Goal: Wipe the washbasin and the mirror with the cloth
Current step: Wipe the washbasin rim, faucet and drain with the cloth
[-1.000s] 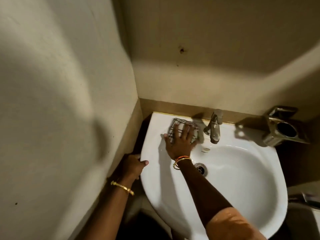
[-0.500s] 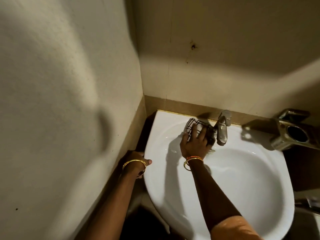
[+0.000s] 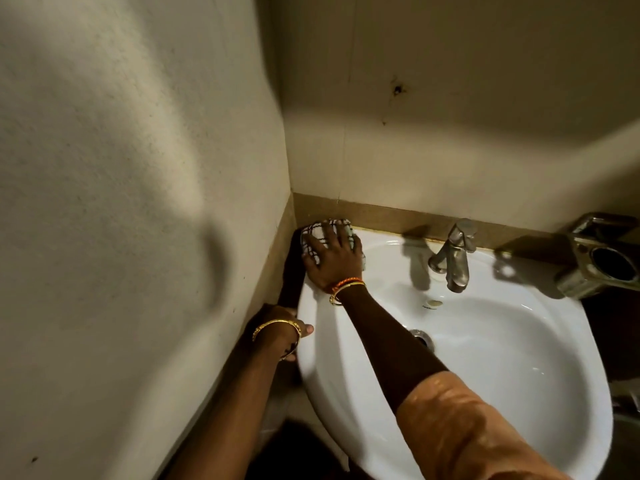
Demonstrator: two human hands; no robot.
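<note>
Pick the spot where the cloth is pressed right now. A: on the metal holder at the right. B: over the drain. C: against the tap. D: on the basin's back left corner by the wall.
D: the right hand presses the checked cloth flat on the washbasin rim's back left corner, well left of the tap.
</note>
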